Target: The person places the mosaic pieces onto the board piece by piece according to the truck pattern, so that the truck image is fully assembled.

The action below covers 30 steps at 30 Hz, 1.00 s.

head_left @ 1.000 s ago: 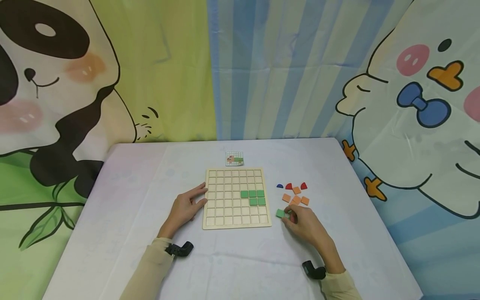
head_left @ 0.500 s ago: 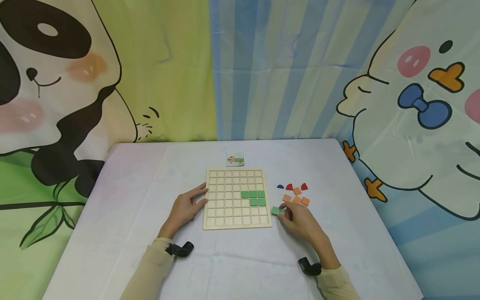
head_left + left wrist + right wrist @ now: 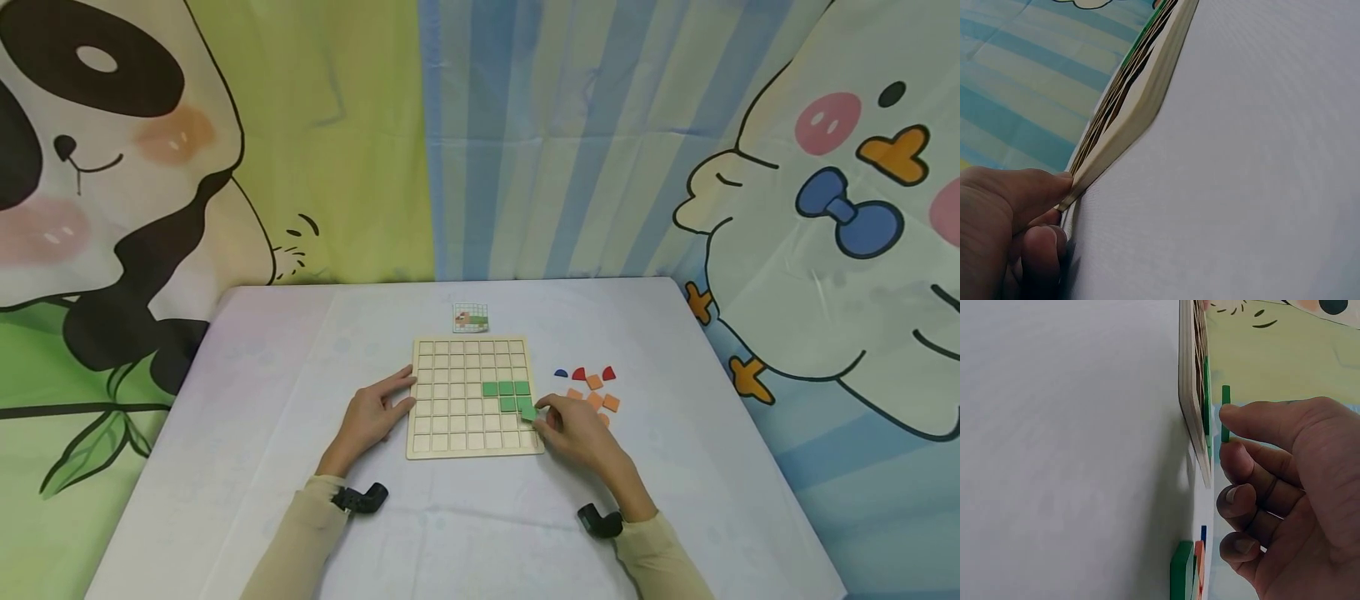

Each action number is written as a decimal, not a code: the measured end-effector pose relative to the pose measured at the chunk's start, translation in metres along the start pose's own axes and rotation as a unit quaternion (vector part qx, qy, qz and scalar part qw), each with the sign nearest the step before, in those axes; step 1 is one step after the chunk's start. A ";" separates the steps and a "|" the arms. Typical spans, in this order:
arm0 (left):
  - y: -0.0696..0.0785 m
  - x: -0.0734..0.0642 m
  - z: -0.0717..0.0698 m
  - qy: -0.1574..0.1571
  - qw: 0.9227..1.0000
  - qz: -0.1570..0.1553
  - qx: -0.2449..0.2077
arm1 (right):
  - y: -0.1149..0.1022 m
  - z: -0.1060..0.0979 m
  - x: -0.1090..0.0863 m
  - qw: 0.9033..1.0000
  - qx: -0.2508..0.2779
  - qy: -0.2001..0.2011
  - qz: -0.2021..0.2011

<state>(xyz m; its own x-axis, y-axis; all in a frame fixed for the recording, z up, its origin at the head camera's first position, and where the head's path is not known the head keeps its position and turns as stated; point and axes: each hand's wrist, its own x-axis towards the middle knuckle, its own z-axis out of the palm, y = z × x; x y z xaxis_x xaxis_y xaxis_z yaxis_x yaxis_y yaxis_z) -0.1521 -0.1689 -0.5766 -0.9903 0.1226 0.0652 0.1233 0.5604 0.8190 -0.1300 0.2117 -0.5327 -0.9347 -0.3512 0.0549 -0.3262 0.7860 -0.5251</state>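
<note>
A pale wooden grid board (image 3: 450, 423) lies on the table, with several green square tiles (image 3: 507, 404) set in its right side. My left hand (image 3: 369, 414) rests against the board's left edge, thumb and forefinger spread; in the left wrist view the thumb (image 3: 1038, 187) touches the board's rim (image 3: 1147, 103). With thumb and forefinger, my right hand (image 3: 585, 433) pinches a green square tile (image 3: 528, 413) over the board's right edge, near the placed tiles. In the right wrist view this tile (image 3: 1226, 394) stands edge-on, apart from the board, the other fingers curled loosely below.
Right of the board lie several orange squares (image 3: 611, 403), two red pieces (image 3: 608, 372) and a blue half-round piece (image 3: 561, 373). Another green piece (image 3: 1180, 572) shows low in the right wrist view. A small picture card (image 3: 470, 317) lies behind the board.
My right hand has carried the green tile leftward from beside the loose pieces to above the board's right edge. The left hand and the board have stayed in place.
</note>
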 end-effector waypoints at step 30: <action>-0.002 0.001 -0.001 -0.006 1.000 0.002 -0.008 | -0.028 0.018 0.041 0.998 0.004 -0.060 -0.021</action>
<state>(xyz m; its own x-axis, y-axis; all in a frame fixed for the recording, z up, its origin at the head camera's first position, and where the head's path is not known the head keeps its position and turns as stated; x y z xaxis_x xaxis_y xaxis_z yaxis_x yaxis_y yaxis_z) -0.1530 -0.1709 -0.5775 -0.9889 0.1347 0.0623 0.1266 0.5464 0.8279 -0.1567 0.1662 -0.5314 -0.8962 -0.4429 -0.0253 -0.3634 0.7656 -0.5309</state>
